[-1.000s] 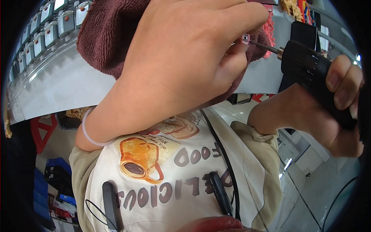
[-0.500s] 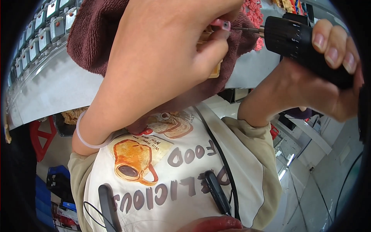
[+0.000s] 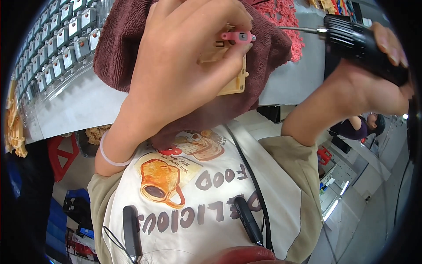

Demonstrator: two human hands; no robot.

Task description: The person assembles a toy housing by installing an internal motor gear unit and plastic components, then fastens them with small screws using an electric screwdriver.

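My left hand [image 3: 184, 75], a white band on its wrist, pinches a small pink plastic part [image 3: 237, 36] between fingertips and thumb. It holds the part against a tan plastic plate [image 3: 231, 79] lying on a maroon towel [image 3: 118, 48]. At the upper right, my right hand [image 3: 351, 92] grips a black electric screwdriver [image 3: 360, 39]. Its thin metal bit [image 3: 299, 30] points left toward the pink part, a short gap away from it.
Rows of small grey parts [image 3: 57, 39] fill a rack at the upper left on the grey bench [image 3: 74, 114]. Red plastic pieces [image 3: 285, 17] lie beyond the towel. Another person [image 3: 360, 125] sits at the far right. A red stool [image 3: 61, 154] stands under the bench.
The screwdriver bit has pulled back to the right, away from my left fingertips. My left hand has shifted, so the pink part and tan plate now show.
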